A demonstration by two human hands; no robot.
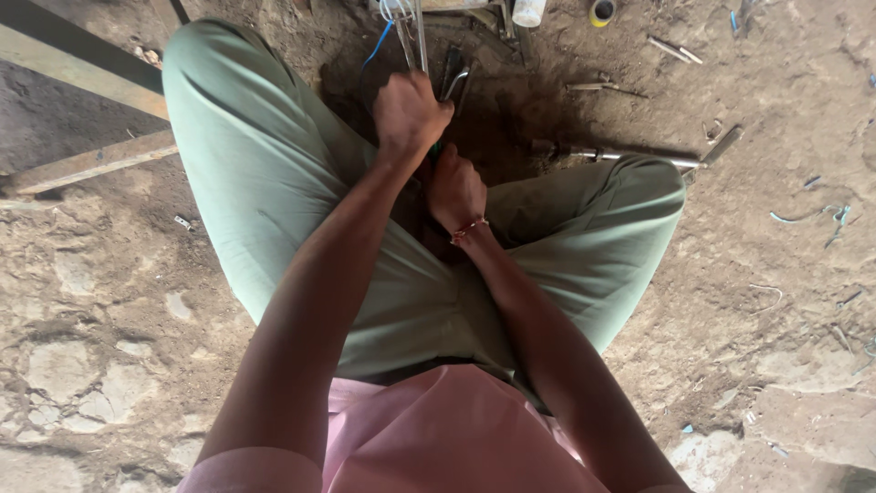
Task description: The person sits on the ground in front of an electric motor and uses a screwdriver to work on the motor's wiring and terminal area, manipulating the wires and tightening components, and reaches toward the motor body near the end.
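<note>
I sit cross-legged on a dirt floor in green trousers. My left hand (411,111) is closed in a fist around a bundle of thin wires (406,27), some white and one blue, that runs up out of view. Just below it, my right hand (454,190), with a red thread band at the wrist, is curled around something dark between my knees; what it grips is hidden by the hand. A pair of pliers-like metal handles (456,78) lies on the ground right beside my left fist.
A long metal rod (630,155) lies on the floor by my right knee. Wooden planks (87,164) lie at the upper left. A yellow tape roll (602,11), a white container (528,11) and scattered wire scraps (812,217) lie around.
</note>
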